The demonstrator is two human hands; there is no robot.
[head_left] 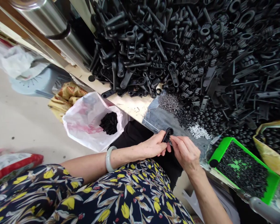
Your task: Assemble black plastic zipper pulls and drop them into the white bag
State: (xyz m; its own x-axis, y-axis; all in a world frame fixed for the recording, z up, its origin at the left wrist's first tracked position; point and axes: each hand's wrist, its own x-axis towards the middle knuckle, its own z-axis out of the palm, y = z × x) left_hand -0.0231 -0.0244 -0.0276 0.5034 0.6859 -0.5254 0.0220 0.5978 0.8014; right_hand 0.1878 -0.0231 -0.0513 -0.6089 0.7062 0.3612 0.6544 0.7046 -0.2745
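**Desk Piled With Black Parts Surrounds Close Handwork**

Beside the loaded desk (130,104), a black part (167,134) is held at the near edge of a grey cloth (162,116), the curled fingers of a worker's left hand (156,144) closed around it. The right hand (186,152) sets thumb and fingertips in a tight pinch at its end; whether they have hold of anything small cannot be told. On the cloth's right side lie silvery pins (199,132). Right of the cloth stands a green tray (272,183) of small black pieces; beyond the cloth rise heaped black handles (132,51); to its left gapes a whitish bag (80,112). A loosened left grip could drop the part off the cloth's edge toward the floral clothing (130,189), while a stray brush of the right hand could scatter the pins.
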